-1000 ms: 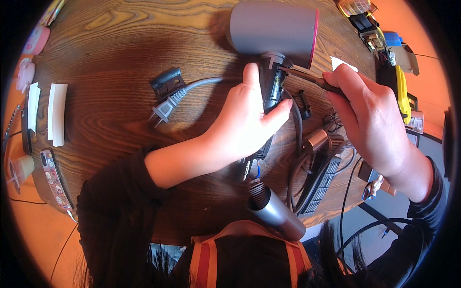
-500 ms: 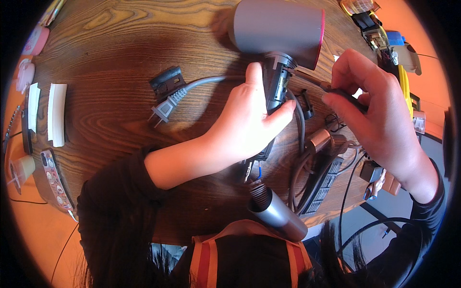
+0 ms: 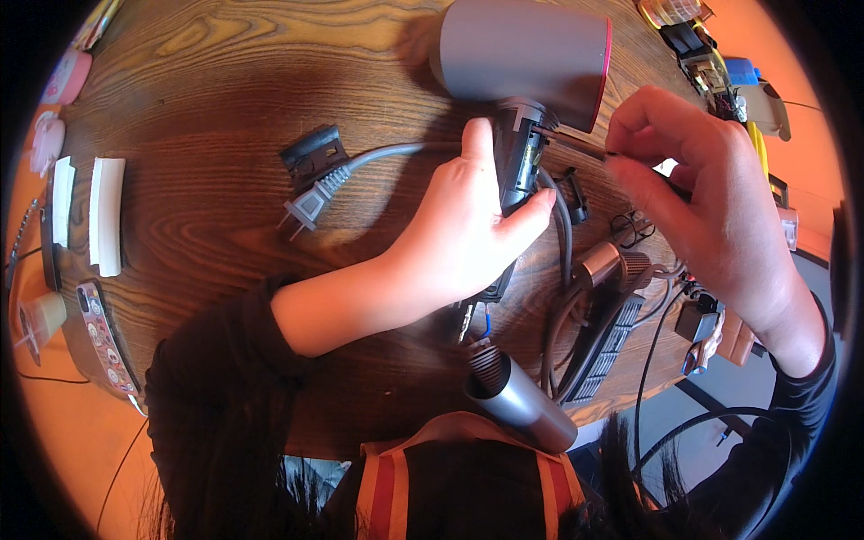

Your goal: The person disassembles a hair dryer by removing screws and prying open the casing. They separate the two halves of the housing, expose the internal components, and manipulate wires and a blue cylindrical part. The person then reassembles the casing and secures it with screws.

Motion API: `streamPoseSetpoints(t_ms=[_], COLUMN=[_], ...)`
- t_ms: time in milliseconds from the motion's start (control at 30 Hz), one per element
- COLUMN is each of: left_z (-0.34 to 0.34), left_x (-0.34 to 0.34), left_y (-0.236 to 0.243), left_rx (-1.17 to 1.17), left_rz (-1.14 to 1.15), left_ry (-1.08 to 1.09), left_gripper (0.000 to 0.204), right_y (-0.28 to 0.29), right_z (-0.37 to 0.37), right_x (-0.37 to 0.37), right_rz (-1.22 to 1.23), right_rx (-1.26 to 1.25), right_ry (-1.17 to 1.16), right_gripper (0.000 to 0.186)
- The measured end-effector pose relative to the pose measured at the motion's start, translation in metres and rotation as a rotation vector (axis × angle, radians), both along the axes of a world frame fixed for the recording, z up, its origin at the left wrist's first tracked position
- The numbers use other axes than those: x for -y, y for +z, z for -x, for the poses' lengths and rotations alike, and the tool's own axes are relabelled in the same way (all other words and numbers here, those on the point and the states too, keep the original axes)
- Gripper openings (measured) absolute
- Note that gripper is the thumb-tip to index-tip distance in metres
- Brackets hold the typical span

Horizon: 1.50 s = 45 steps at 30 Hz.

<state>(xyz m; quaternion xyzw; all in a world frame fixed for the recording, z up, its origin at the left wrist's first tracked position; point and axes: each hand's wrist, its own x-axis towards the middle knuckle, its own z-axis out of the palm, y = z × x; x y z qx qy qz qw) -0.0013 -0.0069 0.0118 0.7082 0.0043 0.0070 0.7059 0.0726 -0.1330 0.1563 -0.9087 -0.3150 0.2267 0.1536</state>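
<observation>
A grey hair dryer with a pink rim lies on the wooden table. Its opened handle shows dark inner parts, and my left hand is closed round it, thumb on its edge. My right hand pinches a slim dark tool, whose end meets the top of the handle's opening. Below the handle, wires run toward a detached metallic tube.
A grey plug, dark plastic part, cables and ridged attachments surround my hands. White strips and a phone lie left. Assorted objects line the far right edge.
My right hand has shifted right and curled its fingers differently on the tool. The dryer has slid slightly right along with my left hand, which keeps its grip on the handle.
</observation>
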Motion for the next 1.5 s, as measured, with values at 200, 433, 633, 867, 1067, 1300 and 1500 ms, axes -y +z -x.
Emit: streamPoseSetpoints(t_ms=[200, 433, 633, 867, 1067, 1300, 1500], left_z=[0.0, 0.001, 0.002, 0.003, 0.0, 0.002, 0.003], left_x=[0.001, 0.0, 0.0, 0.0, 0.003, 0.003, 0.004], left_y=[-0.002, -0.001, 0.0, -0.001, -0.006, -0.009, -0.013], left_rx=[0.028, -0.03, -0.069, -0.042, 0.11, 0.066, 0.213], left_rz=[-0.028, -0.025, -0.014, -0.008, -0.022, 0.045, -0.004], left_ry=[0.01, -0.002, -0.013, 0.002, 0.05, 0.052, 0.158], left_gripper=[0.041, 0.039, 0.038, 0.039, 0.046, 0.048, 0.06], right_y=[-0.006, -0.009, -0.011, -0.013, -0.021, -0.042, -0.049], right_z=[0.003, 0.003, 0.004, 0.004, 0.001, 0.003, 0.007], right_x=[0.003, 0.007, 0.004, 0.001, 0.004, 0.013, 0.011], right_rz=[-0.059, -0.008, -0.055, -0.014, 0.01, -0.053, -0.124], right_rx=[0.216, 0.311, 0.29, 0.427, 0.782, 1.056, 1.084], right_ry=[0.17, 0.249, 0.259, 0.316, 0.609, 0.753, 0.761], right_gripper=[0.022, 0.03, 0.031, 0.032, 0.036, 0.038, 0.036])
